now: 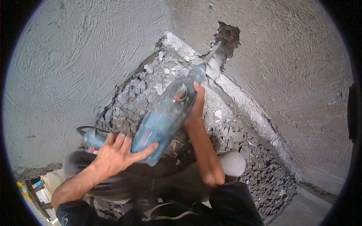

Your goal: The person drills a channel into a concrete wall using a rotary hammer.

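Observation:
A dusty blue-and-grey rotary hammer [160, 113] slants across the middle of the view. Its chisel bit [213, 51] reaches up to a jagged hole [229, 34] low in the right wall. My left hand [117, 151] is closed at the rear of the tool, with the thumb lying over its back end. Past those fingers shows a blue end piece [94, 139] with a black cable; it looks like the lower end of the handle. My right hand [197, 103] is closed around the front, thumb near the nose, its other fingers hidden behind the body.
Two rough plastered walls, left [71, 75] and right [286, 56], meet in a corner. Broken rubble [130, 94] covers the floor between them. A pale mortar ledge [245, 100] runs along the right wall's foot. My bent knees are below the tool.

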Demonstrator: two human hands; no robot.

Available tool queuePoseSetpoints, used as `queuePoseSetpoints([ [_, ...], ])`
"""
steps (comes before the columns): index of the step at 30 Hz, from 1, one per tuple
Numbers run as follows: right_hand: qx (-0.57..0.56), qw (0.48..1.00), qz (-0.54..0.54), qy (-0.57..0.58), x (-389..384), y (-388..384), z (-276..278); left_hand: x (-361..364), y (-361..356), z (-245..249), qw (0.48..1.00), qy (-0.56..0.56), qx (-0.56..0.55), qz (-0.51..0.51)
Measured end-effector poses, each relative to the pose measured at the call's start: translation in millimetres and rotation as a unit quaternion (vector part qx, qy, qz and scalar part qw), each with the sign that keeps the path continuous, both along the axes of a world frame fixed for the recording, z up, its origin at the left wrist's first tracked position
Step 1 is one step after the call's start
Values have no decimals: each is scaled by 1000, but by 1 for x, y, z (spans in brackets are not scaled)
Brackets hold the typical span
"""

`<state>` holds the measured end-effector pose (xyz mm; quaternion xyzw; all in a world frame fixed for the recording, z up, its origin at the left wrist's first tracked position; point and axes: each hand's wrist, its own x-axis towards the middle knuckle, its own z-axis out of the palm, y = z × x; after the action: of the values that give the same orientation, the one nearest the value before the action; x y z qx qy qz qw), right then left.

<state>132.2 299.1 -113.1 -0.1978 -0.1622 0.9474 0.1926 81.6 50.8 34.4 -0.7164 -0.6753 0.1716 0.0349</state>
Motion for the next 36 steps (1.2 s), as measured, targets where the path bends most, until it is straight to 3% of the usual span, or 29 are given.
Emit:
queuePoseSetpoints([
  [3,42,999,-21,-3,12,-14,7,0,-17,0,1000,-2,-8,-7],
  [5,-10,999,-19,-38,18,-17,36,2,-21,-1,1000,-15,-1,6],
  [7,18,1000,15,-7,22,-17,26,3,-24,1,999,-34,18,14],
  [12,14,998,-30,-44,15,-18,16,-10,-29,0,999,-36,8,16],
  [17,5,996,-69,-53,10,-22,39,-37,-25,2,998,-56,19,16],
  [19,-10,996,-71,-50,8,-20,40,-49,-22,4,991,-126,7,46],
  [26,11,996,-81,-19,-14,-16,33,-109,-11,2,990,-139,8,23],
  [29,29,996,-81,-12,-27,-15,35,-131,-13,-23,987,-158,31,22],
  [35,84,987,-103,-85,-40,-19,-2,-152,-28,-136,975,-169,146,17],
  [36,44,992,-96,-72,-38,-14,-13,-155,-22,-146,972,-173,162,0],
])
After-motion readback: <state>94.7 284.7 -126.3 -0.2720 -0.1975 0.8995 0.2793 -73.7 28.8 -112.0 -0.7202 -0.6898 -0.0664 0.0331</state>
